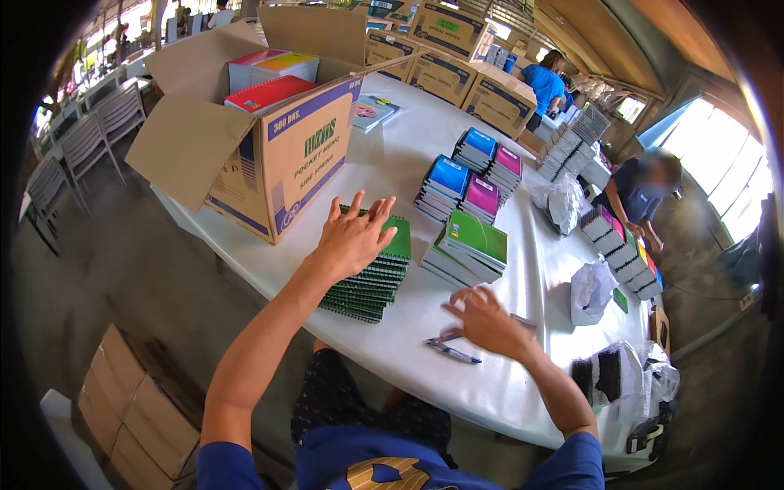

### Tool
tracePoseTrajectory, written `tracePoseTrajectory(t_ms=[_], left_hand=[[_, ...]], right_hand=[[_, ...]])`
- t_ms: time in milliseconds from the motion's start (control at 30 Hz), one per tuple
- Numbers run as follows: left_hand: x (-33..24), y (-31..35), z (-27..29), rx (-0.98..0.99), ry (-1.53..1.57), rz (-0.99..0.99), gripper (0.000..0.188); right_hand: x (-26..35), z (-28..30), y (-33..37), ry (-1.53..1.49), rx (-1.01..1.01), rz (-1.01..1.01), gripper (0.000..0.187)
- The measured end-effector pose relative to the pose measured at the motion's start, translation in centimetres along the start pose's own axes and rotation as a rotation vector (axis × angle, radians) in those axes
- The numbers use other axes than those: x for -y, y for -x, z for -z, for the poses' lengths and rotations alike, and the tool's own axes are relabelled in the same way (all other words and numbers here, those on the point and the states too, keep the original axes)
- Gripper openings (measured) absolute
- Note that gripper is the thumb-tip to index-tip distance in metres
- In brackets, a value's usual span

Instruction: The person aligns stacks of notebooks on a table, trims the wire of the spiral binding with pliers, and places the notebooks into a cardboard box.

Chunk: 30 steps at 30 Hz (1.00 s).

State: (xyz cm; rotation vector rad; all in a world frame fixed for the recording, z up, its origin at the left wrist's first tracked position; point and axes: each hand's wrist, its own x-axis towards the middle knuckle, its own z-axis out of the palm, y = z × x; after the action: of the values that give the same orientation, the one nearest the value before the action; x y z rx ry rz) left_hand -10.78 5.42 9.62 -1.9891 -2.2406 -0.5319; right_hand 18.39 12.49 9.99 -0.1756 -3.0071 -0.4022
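Observation:
My left hand [353, 238] is open, its fingers spread over the top of a stack of green spiral notebooks [366, 287] near the table's edge. To the right, my right hand [488, 322] is slightly blurred, with bent fingers apart and nothing visible in them. It hovers over slim blue-and-white pen-like things [454, 351] lying on the table, partly covering them. Beyond that hand sits another pile of green-covered notebooks [475, 238]. Farther back stand stacks of blue notebooks [447, 175] and magenta notebooks [482, 196].
An open cardboard box [306, 163] with notebooks stands at left on the white-covered table [392, 359]. Closed boxes [500, 100] line the back. Plastic bags [593, 292] and notebook rows [622, 249] lie at right, beside a co-worker [633, 196]. Cartons [135, 408] stand lower left.

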Motion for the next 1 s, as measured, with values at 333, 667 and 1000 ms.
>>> tracePoseTrajectory(t_ms=[333, 667, 1000], left_hand=[[-1.1, 11.0, 1.9, -0.647, 1.317, 0.512, 0.063], [-2.8, 13.5, -6.2, -0.218, 1.89, 0.993, 0.081], [4.4, 4.8, -4.0, 0.212, 1.839, 0.774, 0.077]], right_hand=[[-9.2, -1.9, -24.1, -0.997, 0.485, -0.321, 0.086], [-7.1, -2.0, -23.0, -1.511, 0.879, -0.347, 0.096], [-0.9, -1.9, -15.8, -1.927, 0.402, -0.787, 0.094]])
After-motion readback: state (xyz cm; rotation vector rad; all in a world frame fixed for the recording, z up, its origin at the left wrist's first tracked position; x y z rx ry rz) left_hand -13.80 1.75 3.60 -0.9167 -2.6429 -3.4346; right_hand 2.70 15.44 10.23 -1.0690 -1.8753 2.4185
